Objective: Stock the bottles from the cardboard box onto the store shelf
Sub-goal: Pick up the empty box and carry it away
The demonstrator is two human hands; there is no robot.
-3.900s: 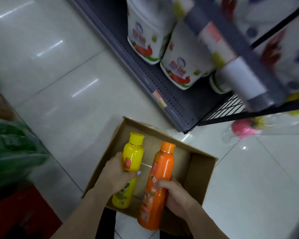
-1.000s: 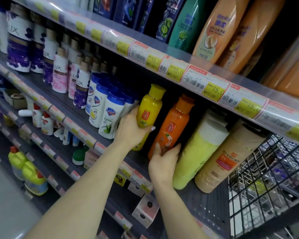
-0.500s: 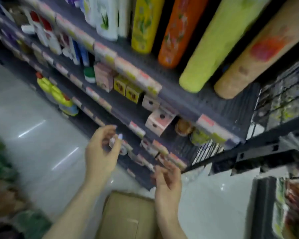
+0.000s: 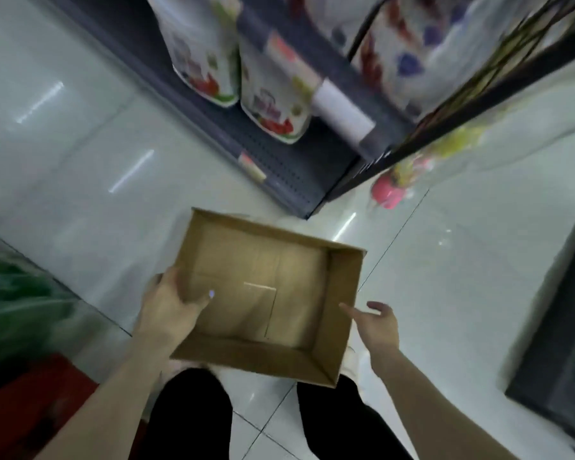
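Sitting on the pale tiled floor (image 4: 80, 180) just ahead of the person's dark trouser legs (image 4: 193, 416), the cardboard box (image 4: 342, 313) fills the lower middle of the view, open at the top and holding no bottles; only its bare brown bottom with a taped seam shows. The left hand (image 4: 170, 310) is on the box's wall at nine o'clock, thumb hooked over the rim to the inside and fingers (image 4: 166, 277) curled down the outside, closed on the cardboard. The right hand (image 4: 377, 327) is at the box's three o'clock side, just beside the wall but apart from it, palm turned toward the box and fingers (image 4: 377, 307) spread open, holding nothing.

Beyond the box toward twelve o'clock runs the dark perforated bottom shelf (image 4: 279, 161) of the store rack, with a small price tag (image 4: 252, 166) on its front lip. Two large white refill bags (image 4: 273, 104) with red and green print stand on it side by side, blurred. Farther toward one o'clock a higher shelf edge (image 4: 332, 94) with label strips crosses the view, and a black wire rack (image 4: 478, 84) juts out at two o'clock with a pink object (image 4: 387, 192) below it, too blurred to identify. At nine o'clock lies something green (image 4: 17, 300) under plastic, red (image 4: 30, 403) beneath it. A dark, blurred thing (image 4: 558, 343) stands at three o'clock.
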